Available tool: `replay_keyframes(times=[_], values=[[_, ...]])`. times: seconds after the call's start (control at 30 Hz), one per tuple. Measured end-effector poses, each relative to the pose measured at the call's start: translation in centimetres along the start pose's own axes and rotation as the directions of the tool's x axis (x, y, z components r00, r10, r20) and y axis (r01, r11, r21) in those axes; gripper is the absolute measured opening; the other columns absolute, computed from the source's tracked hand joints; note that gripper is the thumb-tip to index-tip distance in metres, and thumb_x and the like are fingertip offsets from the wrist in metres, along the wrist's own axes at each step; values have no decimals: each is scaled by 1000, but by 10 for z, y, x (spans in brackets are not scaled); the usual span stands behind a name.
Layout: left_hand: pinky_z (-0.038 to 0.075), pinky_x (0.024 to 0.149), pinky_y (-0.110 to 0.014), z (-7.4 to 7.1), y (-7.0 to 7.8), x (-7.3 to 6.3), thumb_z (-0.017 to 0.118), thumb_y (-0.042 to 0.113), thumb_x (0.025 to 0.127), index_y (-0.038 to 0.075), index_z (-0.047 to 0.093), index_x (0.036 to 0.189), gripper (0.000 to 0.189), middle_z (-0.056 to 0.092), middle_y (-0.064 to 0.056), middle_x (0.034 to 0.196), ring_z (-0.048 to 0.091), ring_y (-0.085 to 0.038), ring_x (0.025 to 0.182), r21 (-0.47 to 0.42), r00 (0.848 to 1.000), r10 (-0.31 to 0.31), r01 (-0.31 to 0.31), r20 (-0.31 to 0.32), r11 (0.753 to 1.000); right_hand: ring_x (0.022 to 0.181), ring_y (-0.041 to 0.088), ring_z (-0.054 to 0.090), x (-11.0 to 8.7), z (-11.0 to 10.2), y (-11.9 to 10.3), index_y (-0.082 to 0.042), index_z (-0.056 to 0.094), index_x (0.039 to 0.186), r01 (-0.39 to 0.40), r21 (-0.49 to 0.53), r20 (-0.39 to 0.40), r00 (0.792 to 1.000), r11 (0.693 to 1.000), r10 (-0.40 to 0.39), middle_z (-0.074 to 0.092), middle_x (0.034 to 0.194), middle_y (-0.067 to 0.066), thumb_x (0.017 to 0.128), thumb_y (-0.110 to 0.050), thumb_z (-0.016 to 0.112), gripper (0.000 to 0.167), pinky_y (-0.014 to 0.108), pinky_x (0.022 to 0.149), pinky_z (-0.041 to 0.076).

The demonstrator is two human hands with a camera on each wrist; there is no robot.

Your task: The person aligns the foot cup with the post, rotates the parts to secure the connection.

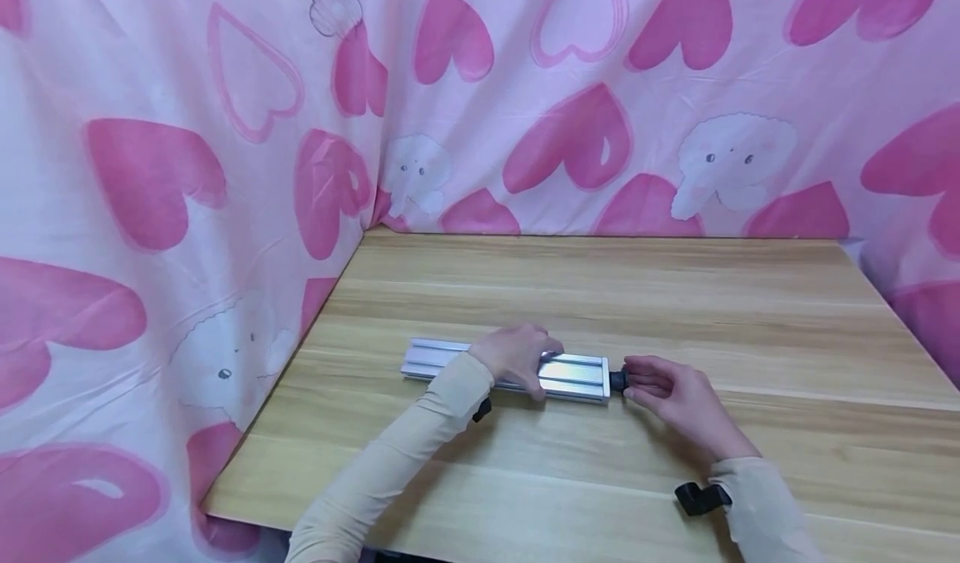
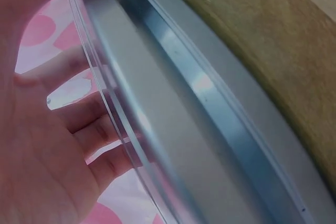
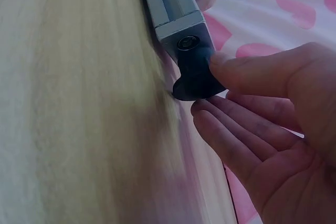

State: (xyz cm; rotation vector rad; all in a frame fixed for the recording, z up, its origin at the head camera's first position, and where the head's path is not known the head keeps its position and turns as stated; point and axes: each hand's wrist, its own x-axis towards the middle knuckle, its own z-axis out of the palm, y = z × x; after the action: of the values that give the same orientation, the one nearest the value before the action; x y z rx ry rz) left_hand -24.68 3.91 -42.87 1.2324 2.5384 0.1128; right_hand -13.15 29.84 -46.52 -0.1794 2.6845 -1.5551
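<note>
A silver aluminium profile rail (image 1: 573, 369) with long grooves lies across the wooden table, its end cap facing right. My left hand (image 1: 517, 356) grips it from above near the middle, thumb on the near side and fingers over the far side. From the right end sticks out a black knob (image 3: 198, 74), flared at its outer end. My right hand (image 1: 678, 396) pinches this knob between thumb and fingers. In the right wrist view a round screw head (image 3: 188, 43) shows on the end cap beside the knob.
The wooden table (image 1: 600, 296) runs back to a pink heart-patterned curtain (image 1: 555, 138), which also hangs along the left edge. Black wrist mounts sit on both sleeves, one at the right wrist (image 1: 701, 499).
</note>
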Motion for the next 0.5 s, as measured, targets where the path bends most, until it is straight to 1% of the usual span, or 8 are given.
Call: replay_keyframes(times=[0.23, 0.3, 0.4, 0.5], values=[[50, 78, -23, 5, 2, 1, 87, 42, 69, 21, 63, 133, 71, 66, 3, 113, 58, -9, 92, 23, 1000, -6, 6, -27, 1000, 109, 35, 71, -2, -1, -1, 5, 57, 136, -39, -33, -12, 999, 999, 38, 66, 127, 28, 87, -1, 74, 52, 22, 84, 57], [50, 78, -24, 5, 2, 2, 86, 43, 70, 23, 62, 135, 73, 65, 3, 114, 58, -9, 92, 38, 999, -6, 8, -34, 999, 109, 35, 71, -2, -2, -1, 5, 58, 136, -42, -40, -16, 999, 998, 41, 66, 127, 28, 87, -2, 74, 52, 22, 84, 56], [52, 81, -26, 4, 2, 0, 85, 45, 73, 25, 56, 142, 78, 64, 2, 117, 59, -10, 93, 69, 999, 7, -4, -47, 998, 108, 35, 71, -2, -2, -1, 4, 58, 136, -37, -63, -28, 999, 997, 35, 67, 125, 27, 88, -4, 73, 50, 23, 85, 57], [51, 82, -26, 6, 2, -2, 83, 45, 75, 27, 52, 146, 80, 64, 2, 116, 58, -10, 93, 93, 997, 27, -20, -76, 995, 108, 35, 71, -2, -2, 1, 3, 59, 136, -42, -85, -35, 999, 995, 40, 68, 124, 26, 90, -7, 73, 49, 28, 87, 57]])
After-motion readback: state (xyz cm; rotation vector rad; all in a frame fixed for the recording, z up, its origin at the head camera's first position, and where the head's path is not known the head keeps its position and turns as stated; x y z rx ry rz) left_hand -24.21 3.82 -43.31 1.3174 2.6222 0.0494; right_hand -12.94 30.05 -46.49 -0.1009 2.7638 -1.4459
